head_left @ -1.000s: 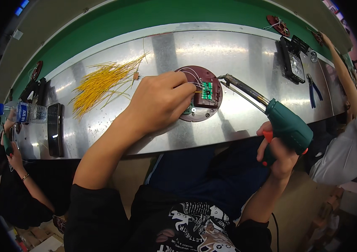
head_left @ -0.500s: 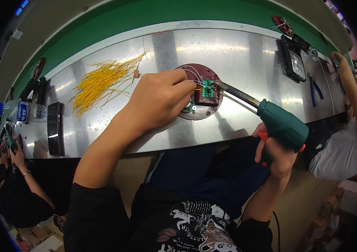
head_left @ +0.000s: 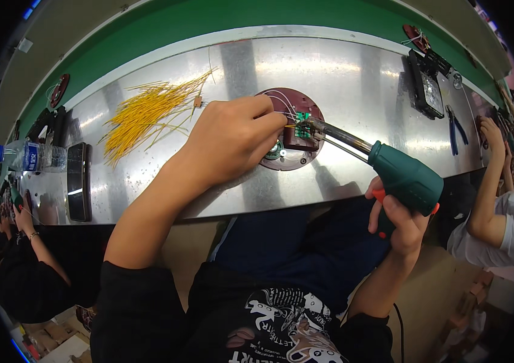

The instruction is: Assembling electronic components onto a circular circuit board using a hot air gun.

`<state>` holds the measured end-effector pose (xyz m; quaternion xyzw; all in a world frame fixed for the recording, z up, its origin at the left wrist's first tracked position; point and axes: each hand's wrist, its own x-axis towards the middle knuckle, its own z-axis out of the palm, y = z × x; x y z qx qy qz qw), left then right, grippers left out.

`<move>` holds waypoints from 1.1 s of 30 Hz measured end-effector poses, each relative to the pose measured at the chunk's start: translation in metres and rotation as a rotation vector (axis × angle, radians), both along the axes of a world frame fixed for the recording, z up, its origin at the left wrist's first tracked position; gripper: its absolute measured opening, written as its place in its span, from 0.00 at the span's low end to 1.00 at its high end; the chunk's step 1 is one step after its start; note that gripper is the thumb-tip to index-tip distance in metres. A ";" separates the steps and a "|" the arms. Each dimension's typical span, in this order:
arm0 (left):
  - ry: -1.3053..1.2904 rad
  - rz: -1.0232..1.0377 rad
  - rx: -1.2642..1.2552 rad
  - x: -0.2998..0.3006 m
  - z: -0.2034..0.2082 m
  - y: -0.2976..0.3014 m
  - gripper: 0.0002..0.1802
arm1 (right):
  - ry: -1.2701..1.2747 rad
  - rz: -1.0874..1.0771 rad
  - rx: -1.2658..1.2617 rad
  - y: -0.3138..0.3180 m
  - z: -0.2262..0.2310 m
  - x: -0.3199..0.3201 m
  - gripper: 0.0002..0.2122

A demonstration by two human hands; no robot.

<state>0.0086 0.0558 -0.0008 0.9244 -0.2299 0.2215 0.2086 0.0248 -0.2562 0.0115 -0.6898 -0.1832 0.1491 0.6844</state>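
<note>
My left hand (head_left: 230,139) is closed in a pinch, and a yellow wire (head_left: 291,126) runs from its fingertips to a small green circuit board (head_left: 302,117). The board rests on a raised block of a round dark red plastic housing (head_left: 305,100), with thin white wires arching beside it. My right hand (head_left: 403,227) grips a green soldering gun (head_left: 411,181), a finger at its red trigger. The metal tip of the gun meets the right part of the board and partly covers it. My left fingers hide part of the housing and a round part in it.
A pile of yellow wires (head_left: 145,118) lies left of my hand. Further left are a phone (head_left: 78,181) and a water bottle (head_left: 42,158). Blue-handled pliers (head_left: 454,130) and a black case (head_left: 423,88) lie to the right. Co-workers sit on both sides.
The soldering gun's tip has shifted slightly left, further over the board. My left hand keeps its pinch at the board. The co-worker's arm at right has lowered.
</note>
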 end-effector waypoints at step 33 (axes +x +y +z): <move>0.022 0.053 -0.067 -0.010 0.008 -0.011 0.09 | 0.231 -0.299 0.351 0.025 -0.021 0.084 0.15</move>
